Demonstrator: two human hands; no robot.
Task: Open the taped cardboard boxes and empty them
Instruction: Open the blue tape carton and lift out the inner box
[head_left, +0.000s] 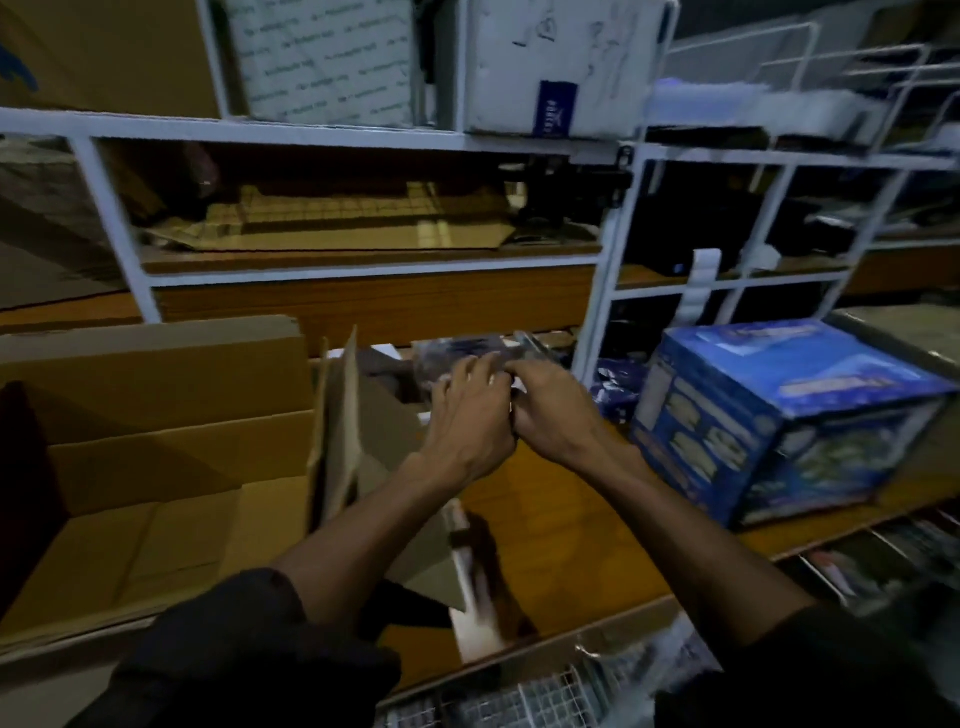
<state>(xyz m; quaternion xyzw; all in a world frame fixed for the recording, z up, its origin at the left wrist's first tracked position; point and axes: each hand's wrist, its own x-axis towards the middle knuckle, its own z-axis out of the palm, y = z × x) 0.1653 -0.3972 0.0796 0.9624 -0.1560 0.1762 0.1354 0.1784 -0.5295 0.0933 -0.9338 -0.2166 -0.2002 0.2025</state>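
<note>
Left hand: your left hand is curled onto a blurred, clear-wrapped dark packet, held up over the wooden shelf board.
Right hand: your right hand grips the same packet, its knuckles touching your left.
Open box: the large brown cardboard box sits at your left, flaps up.
Small box: a smaller brown cardboard box stands just beside it, under your left wrist, also open.
Blue box: a blue printed carton rests on the board to your right, apart from your hands.
Shelving: a white metal rack stands behind.
</note>
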